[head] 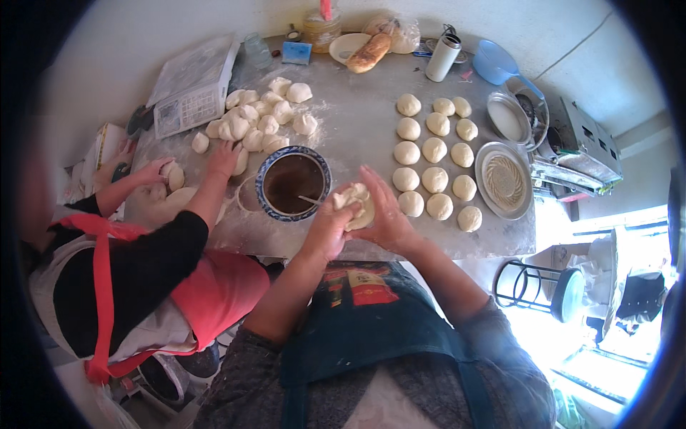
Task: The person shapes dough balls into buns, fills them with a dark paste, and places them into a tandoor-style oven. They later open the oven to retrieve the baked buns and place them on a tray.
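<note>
Between my two hands, above the front of the metal work table [359,128], is a piece of dough [358,206] with a folded, uneven top. My left hand [330,222] grips it, thumb pressed over its near side. Against the dough's right side rests my right hand [391,217], its fingers stretched upward. Left of them stands a blue-and-white bowl [261,185] of dark brown filling [292,179] with a spoon handle [309,200] sticking out. Several smooth dough balls [434,150] lie in rows to the right. A floury heap of dough pieces [252,120] sits back left.
At left, a co-worker in a red apron [225,289] handles dough, one hand [222,158] by the heap. A white scale [195,86], bread loaf [370,52], thermos [443,58] and blue ladle [493,61] line the back. Metal pans [482,201] stand right; a stool [567,295] is beyond.
</note>
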`<state>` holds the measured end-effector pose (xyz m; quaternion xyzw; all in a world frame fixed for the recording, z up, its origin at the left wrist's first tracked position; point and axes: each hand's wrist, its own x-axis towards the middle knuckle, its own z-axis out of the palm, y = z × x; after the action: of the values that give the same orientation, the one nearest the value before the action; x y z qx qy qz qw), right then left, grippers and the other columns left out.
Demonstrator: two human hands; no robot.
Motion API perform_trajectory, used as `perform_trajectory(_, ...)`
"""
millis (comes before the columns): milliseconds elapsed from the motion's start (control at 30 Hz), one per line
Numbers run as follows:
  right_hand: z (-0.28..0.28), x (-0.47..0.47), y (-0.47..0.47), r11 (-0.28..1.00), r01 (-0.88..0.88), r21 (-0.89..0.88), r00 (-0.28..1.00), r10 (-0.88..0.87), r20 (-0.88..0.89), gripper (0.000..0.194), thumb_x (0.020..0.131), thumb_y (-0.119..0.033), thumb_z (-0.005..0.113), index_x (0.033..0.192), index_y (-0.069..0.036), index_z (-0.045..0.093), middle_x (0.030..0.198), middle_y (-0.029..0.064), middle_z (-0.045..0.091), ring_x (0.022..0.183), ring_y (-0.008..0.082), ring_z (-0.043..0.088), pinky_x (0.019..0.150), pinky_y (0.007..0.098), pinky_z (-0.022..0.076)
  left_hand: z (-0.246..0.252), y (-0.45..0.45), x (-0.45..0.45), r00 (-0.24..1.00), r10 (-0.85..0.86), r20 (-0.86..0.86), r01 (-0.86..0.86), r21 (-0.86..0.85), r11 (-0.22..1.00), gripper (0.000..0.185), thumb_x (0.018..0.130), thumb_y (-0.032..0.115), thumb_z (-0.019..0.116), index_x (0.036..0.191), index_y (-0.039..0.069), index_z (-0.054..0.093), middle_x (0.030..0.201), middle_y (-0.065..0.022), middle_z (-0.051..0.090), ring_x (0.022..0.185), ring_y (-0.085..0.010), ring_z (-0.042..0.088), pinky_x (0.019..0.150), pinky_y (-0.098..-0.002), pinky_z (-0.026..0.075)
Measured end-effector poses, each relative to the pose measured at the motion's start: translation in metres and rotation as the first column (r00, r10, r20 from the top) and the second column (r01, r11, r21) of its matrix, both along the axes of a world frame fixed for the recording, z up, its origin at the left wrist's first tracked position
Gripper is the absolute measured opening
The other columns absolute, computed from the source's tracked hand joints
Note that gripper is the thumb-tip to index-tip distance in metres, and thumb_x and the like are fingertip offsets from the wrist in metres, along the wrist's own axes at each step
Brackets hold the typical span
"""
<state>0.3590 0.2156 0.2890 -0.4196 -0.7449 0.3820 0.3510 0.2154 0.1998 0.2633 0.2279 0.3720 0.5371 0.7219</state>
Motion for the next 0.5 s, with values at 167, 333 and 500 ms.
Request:
perform_trajectory(167, -0.013, 0.007, 0.000, 0.980, -0.132, 0.149, 0.980, 0.106, 0.167, 0.065, 0.070, -0.015, 0.072, 0.129, -0.016, 0.044, 0.135, 0.0109, 0.040, 0.131, 0.0317, 0.031, 0.108, 0.0518, 0.0216, -0.001, -0.006, 0.010, 0.979, -0.175, 0.107, 0.172, 0.037, 0.984, 0.052, 0.087, 0.014, 0.052, 0.134, 0.008, 0.031, 0.124, -0.0084, 0.048, 0.115, -0.0191, 0.048, 0.096, -0.0335, 0.040)
perform_trajectory(333, -0.019, -0.001, 0.001, 0.990, 0.126, 0.063, 0.983, -0.116, -0.143, 0.026, 0.083, -0.005, 0.056, 0.108, -0.006, 0.049, 0.093, 0.0111, 0.060, 0.088, 0.0288, 0.060, 0.082, 0.0408, 0.0463, 0.006, -0.005, 0.013, 0.877, -0.305, 0.370, 0.286, 0.108, 0.952, 0.053, 0.090, 0.028, 0.049, 0.137, 0.010, 0.033, 0.126, -0.0045, 0.048, 0.115, -0.0176, 0.046, 0.094, -0.0328, 0.038)
perform_trajectory(500, -0.017, -0.005, 0.021, 0.973, 0.214, 0.090, 0.954, -0.189, -0.231, 0.028, 0.087, -0.001, 0.046, 0.115, -0.004, 0.045, 0.113, 0.0158, 0.055, 0.089, 0.0307, 0.062, 0.070, 0.0353, 0.0497, 0.003, 0.008, 0.019, 0.876, -0.089, 0.473, 0.154, -0.098, 0.983, 0.050, 0.094, 0.031, 0.045, 0.137, 0.007, 0.033, 0.124, -0.0061, 0.050, 0.115, -0.0167, 0.048, 0.093, -0.0331, 0.039)
